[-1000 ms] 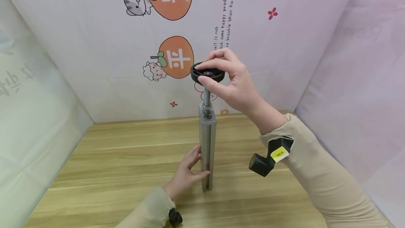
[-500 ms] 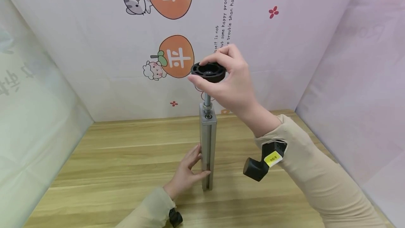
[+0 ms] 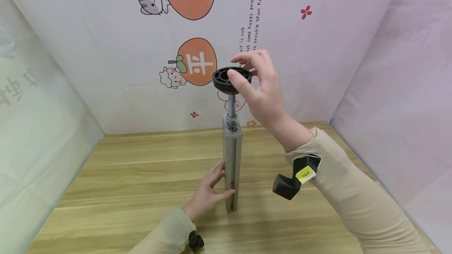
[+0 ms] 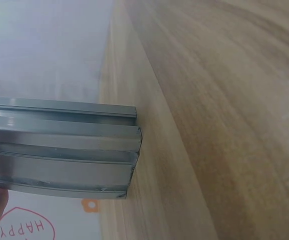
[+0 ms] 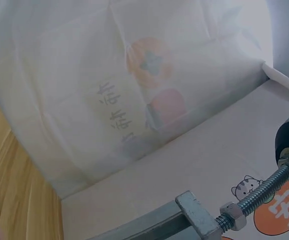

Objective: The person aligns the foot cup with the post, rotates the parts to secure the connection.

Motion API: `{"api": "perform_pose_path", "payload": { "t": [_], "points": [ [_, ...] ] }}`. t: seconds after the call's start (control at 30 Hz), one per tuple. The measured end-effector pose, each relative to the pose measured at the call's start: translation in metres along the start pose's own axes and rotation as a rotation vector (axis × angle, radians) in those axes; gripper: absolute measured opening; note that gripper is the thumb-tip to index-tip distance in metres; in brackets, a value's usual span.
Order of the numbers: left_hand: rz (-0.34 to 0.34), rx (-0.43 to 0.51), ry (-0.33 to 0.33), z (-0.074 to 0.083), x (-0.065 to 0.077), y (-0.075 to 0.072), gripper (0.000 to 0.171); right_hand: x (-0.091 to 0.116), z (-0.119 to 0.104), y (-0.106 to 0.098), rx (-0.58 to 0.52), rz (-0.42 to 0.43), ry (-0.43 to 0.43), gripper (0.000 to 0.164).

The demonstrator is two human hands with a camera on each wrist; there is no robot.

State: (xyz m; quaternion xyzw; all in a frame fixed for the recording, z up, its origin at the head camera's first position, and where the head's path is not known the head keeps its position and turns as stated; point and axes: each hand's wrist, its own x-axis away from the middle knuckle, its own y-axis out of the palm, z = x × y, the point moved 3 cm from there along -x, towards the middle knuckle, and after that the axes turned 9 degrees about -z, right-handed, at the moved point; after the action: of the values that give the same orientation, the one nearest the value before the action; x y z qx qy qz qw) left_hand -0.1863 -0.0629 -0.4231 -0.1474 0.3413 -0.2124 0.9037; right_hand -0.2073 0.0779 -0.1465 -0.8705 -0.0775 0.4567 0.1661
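An aluminium profile [image 3: 232,160] stands upright on the wooden table, its lower end [image 4: 129,165] close to the wood in the left wrist view. My left hand [image 3: 208,195] grips it low down, thumb across the front and fingers at the left side. Out of its top end cap rises a threaded rod [image 5: 267,187] with a hex nut [image 5: 233,216]. A round black levelling foot [image 3: 226,85] tops the rod. Around the foot my right hand [image 3: 263,89] is spread loosely, the thumb overlapping its top and the fingers raised above and behind the rim.
White printed cloth [image 3: 141,89] hangs behind the wooden table [image 3: 141,179], with cloth walls [image 3: 395,89] at left and right. Black wrist cameras [image 3: 294,181] sit at both sleeves.
The right hand first pinched the foot's rim, swung its thumb to the left round it, then loosened and drew its fingers back. The left hand and profile stayed put.
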Motion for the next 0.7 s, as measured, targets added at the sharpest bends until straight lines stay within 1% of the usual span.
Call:
{"api": "perform_pose_path", "payload": {
  "t": [0.03, 0.1, 0.17, 0.27, 0.33, 0.37, 0.43, 0.5, 0.6, 0.7],
  "points": [
    [0.000, -0.001, 0.002, 0.000, 0.000, 0.000, 0.091, -0.001, 0.002, 0.000, -0.040, -0.011, 0.024, 0.044],
    [0.000, -0.009, 0.006, 0.000, 0.000, 0.000, 0.091, -0.004, 0.008, 0.000, -0.186, -0.043, 0.060, 0.043],
    [0.001, -0.015, 0.005, -0.001, -0.001, 0.001, 0.091, -0.007, 0.015, 0.002, -0.396, -0.088, 0.095, 0.040],
    [0.001, -0.016, -0.004, 0.000, -0.001, 0.001, 0.091, -0.009, 0.023, 0.007, -0.743, -0.183, 0.138, 0.034],
    [0.000, -0.012, -0.017, 0.001, -0.001, 0.000, 0.091, -0.008, 0.027, 0.010, -0.932, -0.251, 0.167, 0.032],
    [-0.001, -0.009, -0.024, 0.001, -0.001, 0.000, 0.091, -0.008, 0.028, 0.012, -1.008, -0.284, 0.180, 0.032],
    [-0.002, -0.003, -0.043, 0.002, -0.001, 0.000, 0.090, -0.007, 0.029, 0.014, -1.111, -0.349, 0.187, 0.037],
    [-0.004, 0.004, -0.066, 0.003, 0.000, 0.000, 0.089, -0.006, 0.028, 0.016, -1.173, -0.396, 0.197, 0.041],
    [-0.005, 0.009, -0.089, 0.003, 0.000, 0.000, 0.089, -0.006, 0.025, 0.019, -1.246, -0.442, 0.196, 0.044],
    [-0.004, 0.009, -0.090, 0.004, -0.001, 0.000, 0.089, -0.006, 0.023, 0.021, -1.336, -0.458, 0.187, 0.044]
  ]
}}
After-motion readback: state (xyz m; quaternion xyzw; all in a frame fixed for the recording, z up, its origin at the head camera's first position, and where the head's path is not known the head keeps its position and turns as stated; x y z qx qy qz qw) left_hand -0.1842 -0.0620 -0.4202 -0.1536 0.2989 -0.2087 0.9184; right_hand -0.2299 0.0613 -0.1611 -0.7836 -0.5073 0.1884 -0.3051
